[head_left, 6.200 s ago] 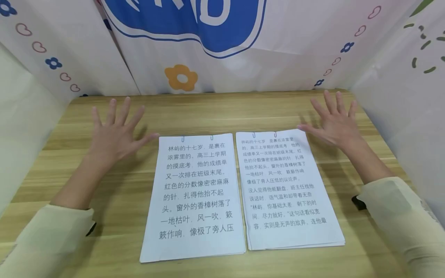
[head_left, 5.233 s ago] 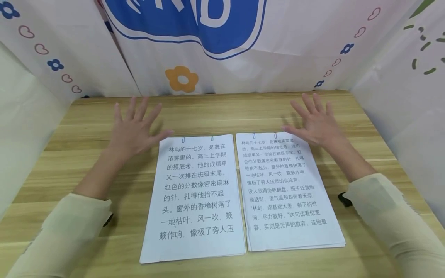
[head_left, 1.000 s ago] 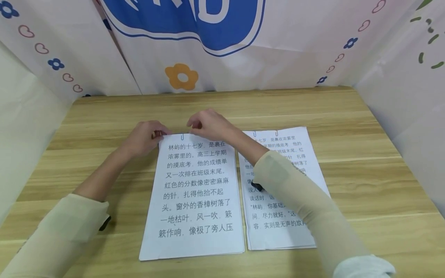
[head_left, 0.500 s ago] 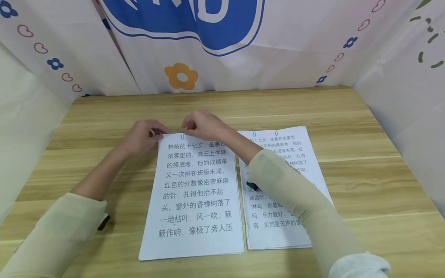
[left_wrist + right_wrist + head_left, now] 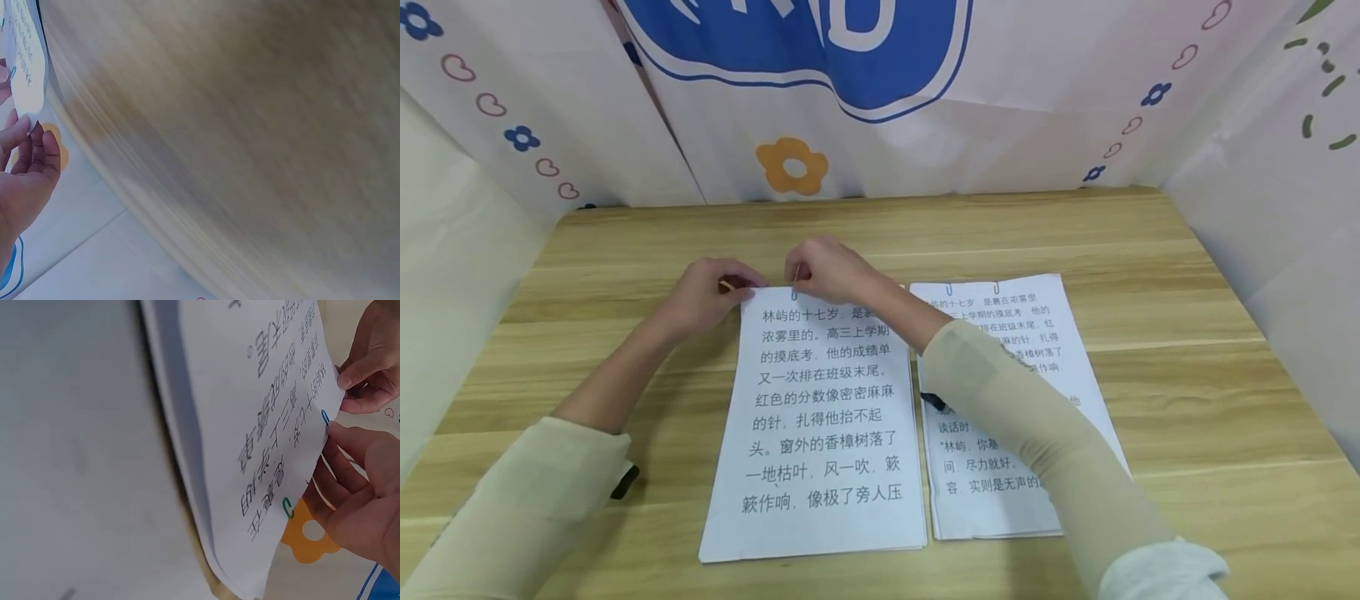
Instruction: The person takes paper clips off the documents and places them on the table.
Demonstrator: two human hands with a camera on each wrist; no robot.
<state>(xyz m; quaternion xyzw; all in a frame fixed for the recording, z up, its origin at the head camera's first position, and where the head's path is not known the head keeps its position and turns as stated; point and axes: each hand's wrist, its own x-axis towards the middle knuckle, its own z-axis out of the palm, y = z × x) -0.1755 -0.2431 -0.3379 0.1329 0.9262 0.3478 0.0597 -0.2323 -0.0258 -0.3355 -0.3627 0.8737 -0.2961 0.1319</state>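
A left stack of printed sheets [image 5: 820, 533] lies on the wooden table. My left hand [image 5: 707, 292] pinches its top left corner between thumb and fingers, with the corner bent upward in the left wrist view. On the top edge sits a blue paper clip [image 5: 325, 417]. My right hand [image 5: 831, 271] pinches at that clip's outer end, thumb tip right on it and the other fingers behind the sheets. A green paper clip [image 5: 287, 508] farther along the same edge shows in the right wrist view; the right hand hides it in the head view.
A right stack of printed sheets [image 5: 992, 517] lies close beside the left one, partly under my right sleeve [image 5: 1037, 417]. Two clips, one of them a blue clip [image 5: 949, 289], hold its top edge. Printed white curtains [image 5: 1000, 150] border the table at the back and sides.
Both hands were spread wide at either side several seconds ago; they have come together at the left stack's top edge. Over the last second the right hand slid left to the blue paper clip.
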